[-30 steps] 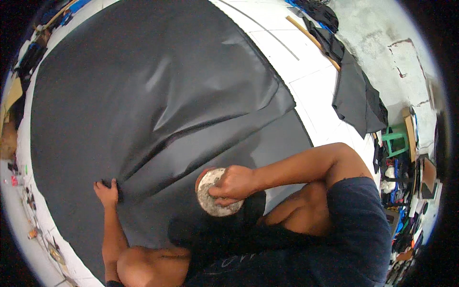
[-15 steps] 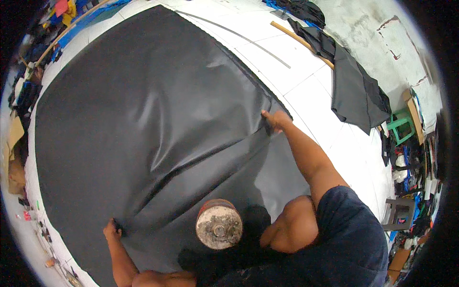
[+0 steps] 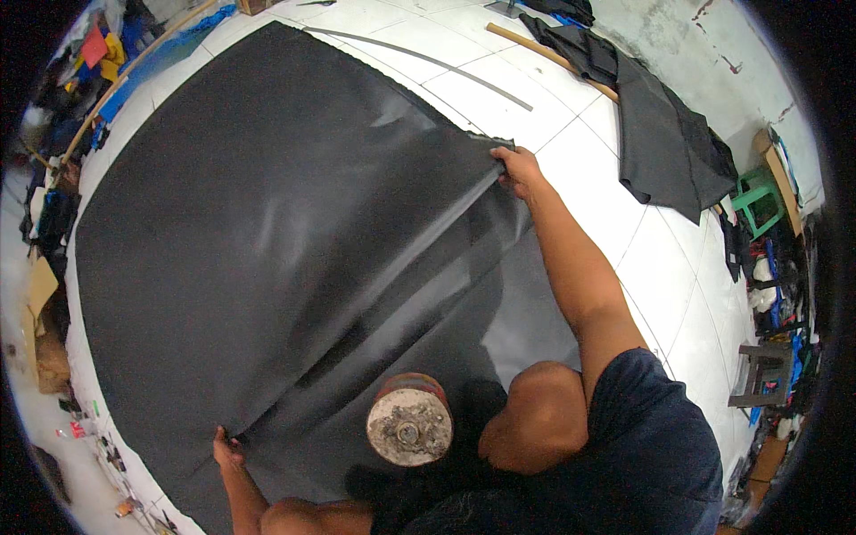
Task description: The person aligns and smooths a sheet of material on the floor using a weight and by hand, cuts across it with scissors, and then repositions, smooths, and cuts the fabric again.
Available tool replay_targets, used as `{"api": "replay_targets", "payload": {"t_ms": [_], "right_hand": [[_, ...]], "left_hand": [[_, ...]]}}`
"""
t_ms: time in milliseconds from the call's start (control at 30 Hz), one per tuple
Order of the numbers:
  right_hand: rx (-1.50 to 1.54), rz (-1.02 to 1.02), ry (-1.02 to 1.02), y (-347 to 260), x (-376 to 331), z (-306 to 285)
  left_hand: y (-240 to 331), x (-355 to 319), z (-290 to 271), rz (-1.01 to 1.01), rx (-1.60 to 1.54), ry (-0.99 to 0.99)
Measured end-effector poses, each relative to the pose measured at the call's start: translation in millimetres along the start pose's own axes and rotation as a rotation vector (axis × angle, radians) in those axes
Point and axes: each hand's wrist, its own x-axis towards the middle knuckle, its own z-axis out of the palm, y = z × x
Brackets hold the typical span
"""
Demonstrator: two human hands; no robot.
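A large sheet of dark, slightly shiny coated fabric (image 3: 205,223) covers most of the white tiled floor before me. At its right edge, my right hand (image 3: 520,171) is closed on a gathered part of the sheet, lifting it a little. My left hand (image 3: 229,448) pinches the sheet low on the left. Taut folds run slantwise between the two hands. A round weight-like block (image 3: 410,428) with a worn, pale top and reddish side stands on the sheet close to my knees.
A long thin grey strip (image 3: 428,59) lies beyond the sheet. At the right are a wooden pole (image 3: 548,61), crumpled black fabric (image 3: 669,147), a green stool (image 3: 758,203) and a dark stool (image 3: 763,376). Piled materials (image 3: 98,53) line the left side.
My right hand has moved farther away from me, pulling the sheet's edge up with it. My left hand has shifted slightly right and nearer. The folds between them are straighter.
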Motion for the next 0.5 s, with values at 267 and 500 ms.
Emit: {"api": "replay_targets", "payload": {"t_ms": [267, 500], "right_hand": [[-0.952, -0.099, 0.125, 94, 3, -61], [-0.854, -0.150, 0.315, 140, 5, -101]], "left_hand": [[-44, -59, -10, 0.053, 0.056, 0.157], [-73, -91, 13, 0.115, 0.078, 0.161]]}}
